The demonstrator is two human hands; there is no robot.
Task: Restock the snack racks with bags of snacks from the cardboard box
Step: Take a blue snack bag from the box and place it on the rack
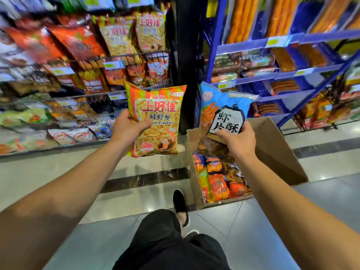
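My left hand [129, 126] grips a striped bag [155, 121] at 12 o'clock; my right hand [236, 141] grips a blue bag [224, 106] above the box [272, 149] at 2. Neither is shelved yet; the box holds many bags, the racks [116, 57] at 10 look well stocked.

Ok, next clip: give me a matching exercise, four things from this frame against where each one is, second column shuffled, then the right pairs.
Things:
1. Striped prawn cracker bag
2. Blue snack bag
3. Cardboard box
4. Black shoe

Places:
A. On the floor tiles, left of the box
B. Held by the right hand
C. On the floor by the blue shelving
D. Held by the left hand

Pairs: 1-D, 2-B, 3-C, 4-A
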